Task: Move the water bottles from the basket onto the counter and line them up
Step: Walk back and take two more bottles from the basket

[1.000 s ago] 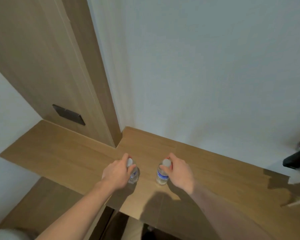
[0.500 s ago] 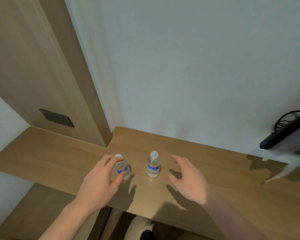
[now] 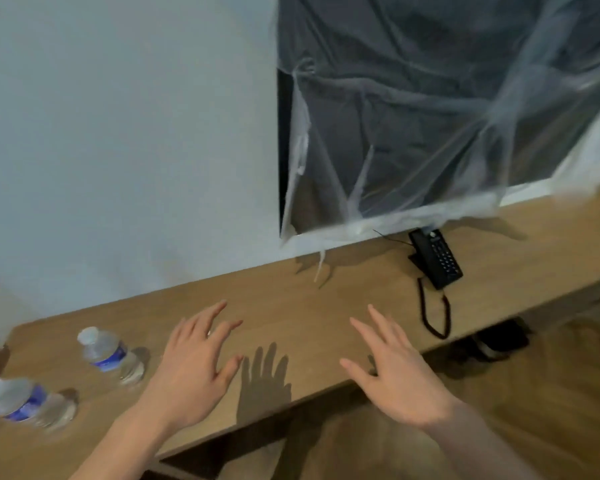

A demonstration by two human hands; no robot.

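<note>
Bottles of water, two of them, stand on the wooden bench (image 3: 291, 306) at the lower left of the view. One water bottle (image 3: 110, 355), with a white cap and a blue label, is a little further back; the second water bottle (image 3: 25, 401) is nearer the left edge of the frame and partly blurred. They are set apart from each other, each casting a small shadow on the wood, and neither is touched by a hand.

To their right the left hand (image 3: 194, 368) hovers palm down over the bench, its fingers (image 3: 219, 310) spread and relaxed, holding nothing. The right hand (image 3: 395, 372) is further right, above the front edge of the bench, also palm down with straight, splayed fingers (image 3: 374, 315) and nothing in it. A shadow of a hand falls on the wood between the two.

Beyond the right hand a black telephone (image 3: 435, 258) lies on the bench near the wall, its coiled cord (image 3: 433, 313) trailing toward the front edge. Above it a dark screen wrapped in clear plastic film (image 3: 430, 109) hangs on the pale wall (image 3: 118, 133). No basket can be seen from this angle.
</note>
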